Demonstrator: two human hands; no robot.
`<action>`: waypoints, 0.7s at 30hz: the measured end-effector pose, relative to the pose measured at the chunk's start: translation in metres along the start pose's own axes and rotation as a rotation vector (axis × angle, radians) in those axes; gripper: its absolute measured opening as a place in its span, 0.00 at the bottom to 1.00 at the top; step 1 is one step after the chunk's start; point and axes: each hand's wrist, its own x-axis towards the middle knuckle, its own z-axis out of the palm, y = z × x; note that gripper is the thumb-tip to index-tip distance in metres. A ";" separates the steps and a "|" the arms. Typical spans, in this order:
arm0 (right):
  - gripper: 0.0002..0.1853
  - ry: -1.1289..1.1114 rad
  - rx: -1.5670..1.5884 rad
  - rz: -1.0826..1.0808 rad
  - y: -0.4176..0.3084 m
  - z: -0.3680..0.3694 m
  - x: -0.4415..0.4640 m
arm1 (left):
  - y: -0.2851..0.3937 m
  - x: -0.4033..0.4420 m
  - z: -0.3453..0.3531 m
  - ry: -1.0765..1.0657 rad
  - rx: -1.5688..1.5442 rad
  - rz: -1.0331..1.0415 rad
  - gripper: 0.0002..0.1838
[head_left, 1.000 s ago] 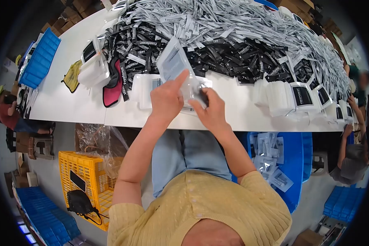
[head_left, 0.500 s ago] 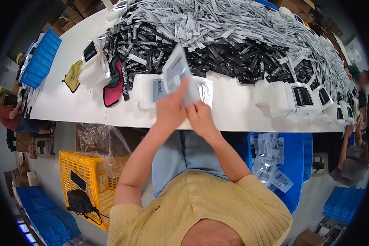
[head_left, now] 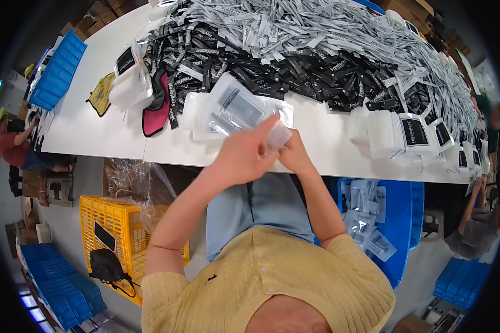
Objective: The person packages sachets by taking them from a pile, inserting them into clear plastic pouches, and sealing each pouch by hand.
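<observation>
A clear plastic pouch (head_left: 240,108) with a grey printed panel is held tilted above the table's front part. My left hand (head_left: 243,154) lies over its lower side with the index finger stretched across it. My right hand (head_left: 295,154) has its fingers closed on the pouch's right end. Behind the pouch, a stack of flat pouches (head_left: 193,111) rests on the table, partly covered. Black sachets (head_left: 294,75) and white sachets (head_left: 316,28) form a large heap beyond my hands.
Bundled pouches stand at the right (head_left: 386,133) and left (head_left: 130,91). Beside the left bundle lies a pink-and-black cloth (head_left: 156,119). Below the table are a blue bin (head_left: 395,261) with filled pouches and a yellow crate (head_left: 130,227). People sit at both sides.
The pouch has turned from nearly upright to a flatter tilt, its panel now facing up. My left hand has moved slightly right and down; my right hand has shifted right.
</observation>
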 end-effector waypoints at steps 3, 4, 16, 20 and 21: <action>0.10 -0.110 -0.027 -0.042 -0.012 -0.001 -0.003 | -0.023 0.019 -0.025 0.089 0.262 0.336 0.37; 0.11 -0.136 -0.061 -0.048 -0.018 -0.001 -0.002 | -0.028 0.024 -0.033 0.110 0.419 0.463 0.36; 0.12 -0.064 0.094 0.125 -0.025 0.003 -0.013 | -0.047 0.023 -0.041 -0.356 -0.258 -0.186 0.08; 0.09 -0.163 -0.139 0.104 -0.029 -0.002 -0.010 | -0.046 0.017 -0.023 -0.300 -0.519 -0.276 0.10; 0.09 -0.174 -0.157 0.084 -0.026 -0.003 -0.009 | -0.044 0.015 -0.020 -0.274 -0.543 -0.284 0.10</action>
